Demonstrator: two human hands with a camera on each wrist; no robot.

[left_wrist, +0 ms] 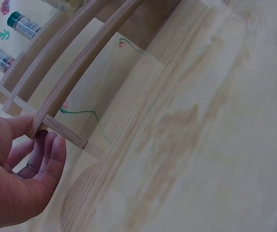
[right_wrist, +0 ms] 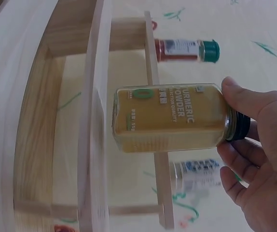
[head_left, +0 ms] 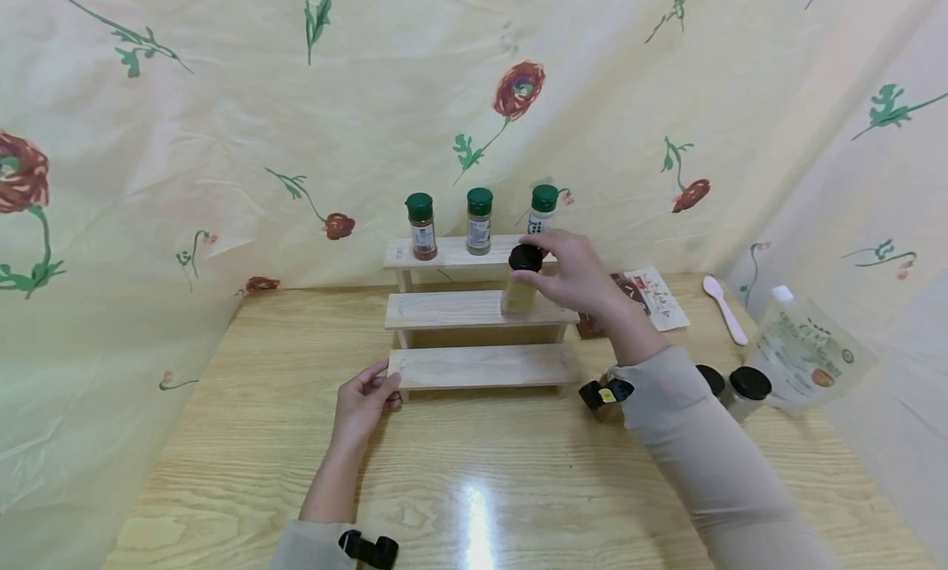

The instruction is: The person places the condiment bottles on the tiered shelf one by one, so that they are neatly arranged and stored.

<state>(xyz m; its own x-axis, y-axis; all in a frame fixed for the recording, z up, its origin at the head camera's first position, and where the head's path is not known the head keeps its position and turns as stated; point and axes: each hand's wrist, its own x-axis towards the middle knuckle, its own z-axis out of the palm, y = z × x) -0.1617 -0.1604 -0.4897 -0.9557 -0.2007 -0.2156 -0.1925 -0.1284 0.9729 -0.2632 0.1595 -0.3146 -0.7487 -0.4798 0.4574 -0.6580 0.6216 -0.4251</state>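
My right hand pinches the black cap of a glass turmeric powder jar, as its label reads in the right wrist view. The jar is upright at the middle tier of a three-step wooden rack; whether its base touches the wood I cannot tell. With thumb and fingers, my left hand grips the left end of the lowest step. On the top tier stand three green-capped spice bottles: a reddish one, a greyish one and a white-labelled one, partly behind my right hand.
Right of the rack lie a brown packet, a white packet and a pink spoon. Black-capped jars stand partly behind my right sleeve, beside a spouted pouch. A flowered cloth hangs behind the wooden table.
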